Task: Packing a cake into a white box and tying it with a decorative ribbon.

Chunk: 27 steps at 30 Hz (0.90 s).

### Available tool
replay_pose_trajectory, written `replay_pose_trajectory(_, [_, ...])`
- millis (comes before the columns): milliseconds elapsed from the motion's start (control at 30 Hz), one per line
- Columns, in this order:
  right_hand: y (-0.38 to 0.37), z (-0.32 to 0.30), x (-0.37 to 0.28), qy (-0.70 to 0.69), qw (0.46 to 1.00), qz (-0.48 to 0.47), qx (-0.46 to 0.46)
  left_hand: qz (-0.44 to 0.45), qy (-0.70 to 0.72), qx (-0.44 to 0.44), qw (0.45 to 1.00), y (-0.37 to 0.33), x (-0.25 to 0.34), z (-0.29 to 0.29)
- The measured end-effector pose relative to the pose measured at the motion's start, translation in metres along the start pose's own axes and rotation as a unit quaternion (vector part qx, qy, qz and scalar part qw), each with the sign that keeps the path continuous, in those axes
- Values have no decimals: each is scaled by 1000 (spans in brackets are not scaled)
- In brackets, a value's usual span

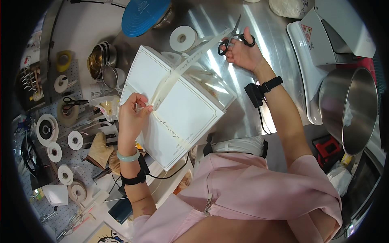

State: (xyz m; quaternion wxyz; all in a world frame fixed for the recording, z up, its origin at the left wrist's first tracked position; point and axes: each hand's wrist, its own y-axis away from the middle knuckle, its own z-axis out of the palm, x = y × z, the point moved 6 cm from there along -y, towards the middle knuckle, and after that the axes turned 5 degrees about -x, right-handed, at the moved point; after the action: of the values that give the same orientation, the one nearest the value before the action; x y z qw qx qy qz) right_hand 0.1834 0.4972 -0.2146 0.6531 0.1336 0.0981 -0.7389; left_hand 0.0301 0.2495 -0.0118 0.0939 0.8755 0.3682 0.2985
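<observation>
A white cake box with a clear window on its far right side stands tilted across the steel table. Over its top runs a pale printed ribbon. My left hand pinches the ribbon between thumb and fingers near the box's left edge. From there the ribbon stretches up and right, its far end close by the scissors. My right hand, palm up, holds the black-handled scissors with fingers at the handle loops, blades pointing away from me. Beyond the box lies a white ribbon spool.
A blue round mat rests on a metal bowl at the back. Right of me are a large steel bowl and a white machine. On the left, a pegboard bears ribbon rolls, another pair of scissors and oven mitts.
</observation>
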Motion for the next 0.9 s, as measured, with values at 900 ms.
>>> replay_pose_trajectory(900, [-5, 4, -32, 93, 977, -109, 157, 23, -22, 12, 999, 0, 6, -1])
